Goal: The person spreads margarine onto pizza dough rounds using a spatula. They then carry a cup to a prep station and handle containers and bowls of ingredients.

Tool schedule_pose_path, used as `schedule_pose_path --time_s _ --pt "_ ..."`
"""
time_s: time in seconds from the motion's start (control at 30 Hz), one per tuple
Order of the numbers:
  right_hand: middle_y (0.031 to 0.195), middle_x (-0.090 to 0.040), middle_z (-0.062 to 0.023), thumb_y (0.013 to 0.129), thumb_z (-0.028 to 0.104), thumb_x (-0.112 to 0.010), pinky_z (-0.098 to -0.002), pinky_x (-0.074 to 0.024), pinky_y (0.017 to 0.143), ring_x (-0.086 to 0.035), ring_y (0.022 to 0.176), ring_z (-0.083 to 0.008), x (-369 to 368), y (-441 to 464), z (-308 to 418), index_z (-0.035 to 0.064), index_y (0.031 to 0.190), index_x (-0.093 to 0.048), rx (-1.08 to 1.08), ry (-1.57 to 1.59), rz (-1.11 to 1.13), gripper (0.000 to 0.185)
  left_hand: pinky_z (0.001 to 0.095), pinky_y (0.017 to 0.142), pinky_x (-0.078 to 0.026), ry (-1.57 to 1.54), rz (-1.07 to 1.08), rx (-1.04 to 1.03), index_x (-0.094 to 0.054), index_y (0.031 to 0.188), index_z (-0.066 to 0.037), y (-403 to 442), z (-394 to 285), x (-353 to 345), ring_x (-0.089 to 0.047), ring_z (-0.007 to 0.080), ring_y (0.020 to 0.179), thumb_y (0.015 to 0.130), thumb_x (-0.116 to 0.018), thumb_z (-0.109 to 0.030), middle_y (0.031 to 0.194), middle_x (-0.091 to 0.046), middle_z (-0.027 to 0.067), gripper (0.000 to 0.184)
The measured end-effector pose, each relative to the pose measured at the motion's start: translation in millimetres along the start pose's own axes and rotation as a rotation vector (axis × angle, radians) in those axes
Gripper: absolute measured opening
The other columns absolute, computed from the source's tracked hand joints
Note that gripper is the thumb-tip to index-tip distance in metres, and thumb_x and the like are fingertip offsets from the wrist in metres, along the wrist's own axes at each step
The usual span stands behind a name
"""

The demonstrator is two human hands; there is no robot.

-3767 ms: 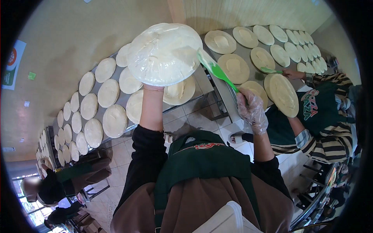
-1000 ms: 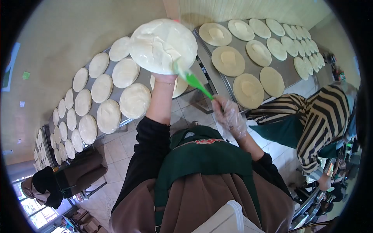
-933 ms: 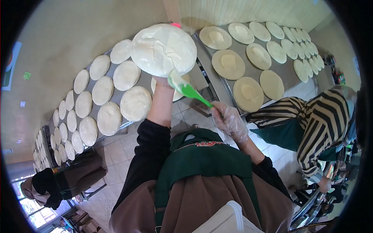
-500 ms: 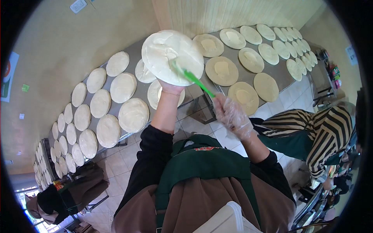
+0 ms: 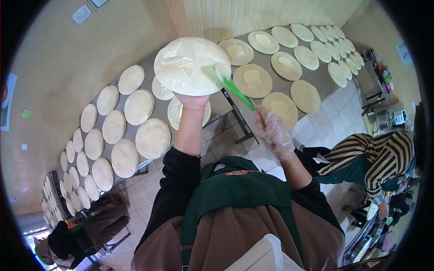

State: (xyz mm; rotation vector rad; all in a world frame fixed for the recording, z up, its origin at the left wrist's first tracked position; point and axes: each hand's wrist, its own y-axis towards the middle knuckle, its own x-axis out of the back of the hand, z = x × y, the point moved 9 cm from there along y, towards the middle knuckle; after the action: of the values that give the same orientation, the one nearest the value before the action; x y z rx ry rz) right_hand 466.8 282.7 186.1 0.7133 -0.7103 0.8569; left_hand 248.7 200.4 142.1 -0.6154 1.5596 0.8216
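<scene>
My bare left hand [image 5: 195, 100] holds up a flat, cream-covered round [image 5: 192, 67] from underneath; its fingers are mostly hidden below the disc. The white coating has ridges and a rough patch left of its middle. My right hand [image 5: 274, 134], in a clear plastic glove, is closed around the handle of a green spatula [image 5: 237, 93]. The spatula's pale, blurred blade is over the right part of the round's top. Behind and below the held round, two coated rounds lie partly hidden on the table.
Coated rounds [image 5: 153, 138] fill the left table [image 5: 149, 67]. More rounds [image 5: 252, 81], some with only a central cream patch, lie on the right table [image 5: 332, 92]. A person in a striped top [image 5: 389, 153] bends at the right. Another person [image 5: 68, 239] is at lower left.
The held round has shifted slightly left and tilted to a flatter angle. The spatula blade has moved from near its middle to its right side. The striped-top person has shifted slightly.
</scene>
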Motion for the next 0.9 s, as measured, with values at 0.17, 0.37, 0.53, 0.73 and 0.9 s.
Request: schedule_pose_path --time_s 0.17,0.37,0.53,0.73,0.9 --pt "0.067 -0.059 -0.0169 0.089 0.016 -0.056 -0.0441 -0.0468 0.052 -0.060 0.059 -0.0342 -4 -21 24 0.0054 0.095 -0.057 0.169 0.103 0.044 0.012 0.0532 0.108 -0.028 0.063 -0.001 -0.060 -0.041 0.136 -0.015 7 4 15 -0.039 0.0338 0.129 0.085 -0.044 -0.057 0.139 -0.043 0.0092 0.067" --pt "0.070 -0.060 -0.0177 0.087 0.013 -0.059 -0.0417 -0.0480 0.053 -0.061 0.061 -0.0341 33 -19 -1 0.0048 0.095 -0.061 -0.028 0.114 -0.149 0.012 0.0524 0.108 -0.029 -0.153 0.107 0.104 -0.041 0.136 -0.013 10 30 -2 -0.039 0.0340 0.128 0.086 -0.045 -0.055 0.139 -0.043 0.0100 0.066" --pt "0.070 -0.060 -0.0165 0.086 0.011 -0.060 -0.0412 -0.0482 0.055 -0.060 0.062 -0.0341 14 -49 -14 0.0043 0.094 -0.061 0.028 0.018 -0.261 0.010 0.0527 0.109 -0.027 -0.171 0.084 0.135 -0.041 0.137 -0.011 14 53 -18 -0.038 0.0351 0.129 0.088 -0.043 -0.053 0.140 -0.043 0.0115 0.064" --pt "0.071 -0.060 -0.0165 0.087 0.010 -0.059 -0.0395 -0.0474 0.055 -0.060 0.062 -0.0338 40 -64 1 0.0036 0.093 -0.060 -0.020 0.160 -0.326 0.009 0.0542 0.108 -0.029 -0.359 0.360 0.322 -0.038 0.139 -0.012 11 68 -27 -0.036 0.0364 0.130 0.089 -0.041 -0.056 0.142 -0.040 0.0132 0.067" --pt "0.070 -0.059 -0.0181 0.088 0.012 -0.058 -0.0403 -0.0464 0.055 -0.060 0.063 -0.0341 61 -64 -19 0.0060 0.098 -0.059 -0.217 0.055 -0.451 0.012 0.0541 0.109 -0.027 -0.273 0.380 0.487 -0.038 0.139 -0.012 -1 96 -46 -0.036 0.0359 0.130 0.089 -0.041 -0.055 0.143 -0.039 0.0133 0.066"
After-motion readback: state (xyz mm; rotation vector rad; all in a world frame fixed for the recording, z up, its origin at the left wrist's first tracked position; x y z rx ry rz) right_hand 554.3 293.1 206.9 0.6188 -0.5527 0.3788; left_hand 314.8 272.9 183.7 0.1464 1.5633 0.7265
